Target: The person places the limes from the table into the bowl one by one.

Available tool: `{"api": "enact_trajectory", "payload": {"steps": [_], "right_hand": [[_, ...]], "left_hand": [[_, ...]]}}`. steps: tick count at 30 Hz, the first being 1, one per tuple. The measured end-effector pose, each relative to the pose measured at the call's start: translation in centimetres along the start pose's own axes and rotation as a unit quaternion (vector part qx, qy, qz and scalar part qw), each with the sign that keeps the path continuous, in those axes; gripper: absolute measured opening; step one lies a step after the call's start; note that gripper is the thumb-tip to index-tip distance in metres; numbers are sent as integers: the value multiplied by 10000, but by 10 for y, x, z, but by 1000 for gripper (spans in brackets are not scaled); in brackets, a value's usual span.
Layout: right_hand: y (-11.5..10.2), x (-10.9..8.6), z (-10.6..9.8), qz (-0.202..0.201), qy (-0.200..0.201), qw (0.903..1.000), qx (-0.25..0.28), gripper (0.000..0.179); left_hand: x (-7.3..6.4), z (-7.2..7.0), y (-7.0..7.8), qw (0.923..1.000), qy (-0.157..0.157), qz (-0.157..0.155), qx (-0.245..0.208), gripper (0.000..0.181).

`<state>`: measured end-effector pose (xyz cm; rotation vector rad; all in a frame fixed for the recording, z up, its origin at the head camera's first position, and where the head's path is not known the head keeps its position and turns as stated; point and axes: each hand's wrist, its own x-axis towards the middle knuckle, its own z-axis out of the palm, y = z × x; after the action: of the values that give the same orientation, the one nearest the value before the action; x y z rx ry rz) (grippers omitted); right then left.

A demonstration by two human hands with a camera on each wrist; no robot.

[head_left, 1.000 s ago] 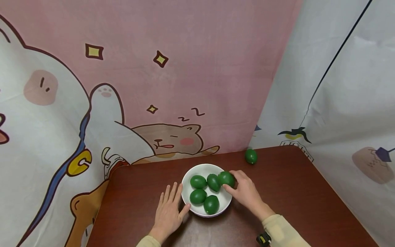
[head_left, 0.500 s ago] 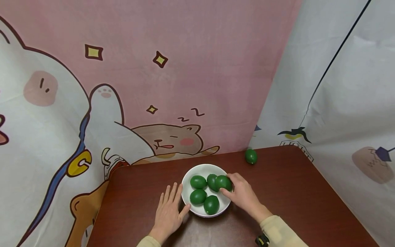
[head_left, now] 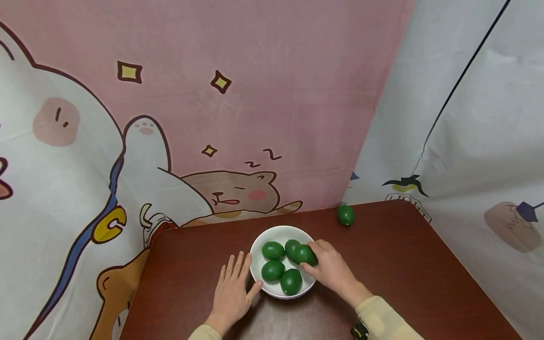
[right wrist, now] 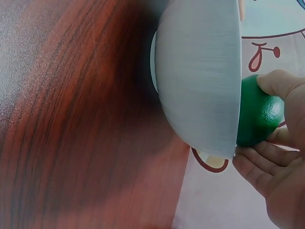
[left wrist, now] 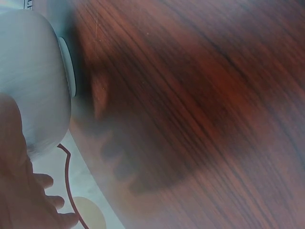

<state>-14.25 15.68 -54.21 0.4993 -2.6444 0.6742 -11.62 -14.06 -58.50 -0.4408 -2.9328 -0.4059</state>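
Note:
In the head view a white bowl [head_left: 274, 232] stands on the table with several green limes [head_left: 273, 271] inside. My right hand [head_left: 333, 270] holds one more lime [head_left: 307, 255] between thumb and fingers, inside the right rim, overlapping the lime [head_left: 292, 248] beside it. From the right wrist, that held lime [right wrist: 259, 114] shows partly above the rim, its lower part hidden by the bowl wall [right wrist: 200, 76]. My left hand [head_left: 231, 295] lies at the bowl's left side, fingers straight and spread, thumb at the rim.
Another lime [head_left: 345, 215] lies near the back edge of the brown wooden table [head_left: 408, 264], right of the bowl. Behind the table hangs a pink and white cartoon-printed cloth [head_left: 306, 118]. A black device [head_left: 360, 330] sits at my right wrist.
My right hand has moved the held lime left and slightly down, from the right rim further into the bowl. The left hand and the other limes have stayed still.

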Motion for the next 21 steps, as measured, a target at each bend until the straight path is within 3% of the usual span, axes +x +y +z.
{"api": "enact_trajectory", "payload": {"steps": [13,21], "right_hand": [[-5,3,1,-315,-388,9984,-281,51],[-5,4,5,-656,-413,9959,-471,51]], "left_hand": [[0,-1,1,10000,-66,-34,-27,78],[1,-1,0,10000,-77,-25,-1,78]]}}
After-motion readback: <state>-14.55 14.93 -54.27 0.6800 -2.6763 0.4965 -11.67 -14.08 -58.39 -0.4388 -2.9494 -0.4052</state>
